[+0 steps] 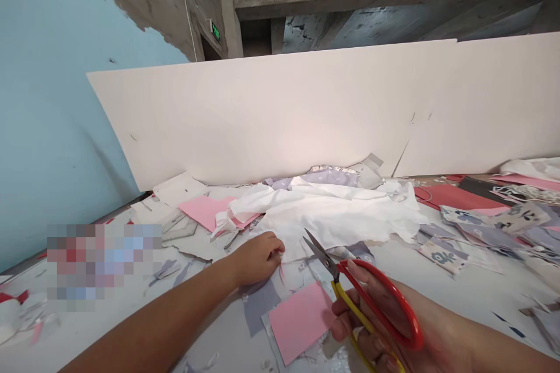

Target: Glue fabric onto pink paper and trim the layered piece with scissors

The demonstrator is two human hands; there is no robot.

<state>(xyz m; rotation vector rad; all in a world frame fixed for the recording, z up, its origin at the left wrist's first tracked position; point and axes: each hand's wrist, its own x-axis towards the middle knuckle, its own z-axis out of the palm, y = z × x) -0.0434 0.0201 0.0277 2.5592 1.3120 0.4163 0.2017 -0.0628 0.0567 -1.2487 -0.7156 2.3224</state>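
Note:
My right hand point(371, 315) grips a pair of scissors point(335, 271) with one red handle and one yellow handle; the dark blades point up and left, slightly apart. My left hand point(262, 256) is curled closed at the near edge of the crumpled white cloth point(341, 210). A thin pink strip point(282, 274) shows just below its fingertips; whether the fingers pinch it I cannot tell. Between my hands a pink rectangular piece point(301, 320) lies on the table, over a lighter sheet. A grey-purple scrap point(261, 303) lies under my left wrist.
A tall white board point(284, 116) stands along the table's far side. Patterned fabric pieces point(446, 256) and a red sheet point(459, 198) lie on the right. Pink pieces point(205, 210) and pale scraps point(179, 192) cover the back left. Small offcuts litter the white tabletop point(415, 268).

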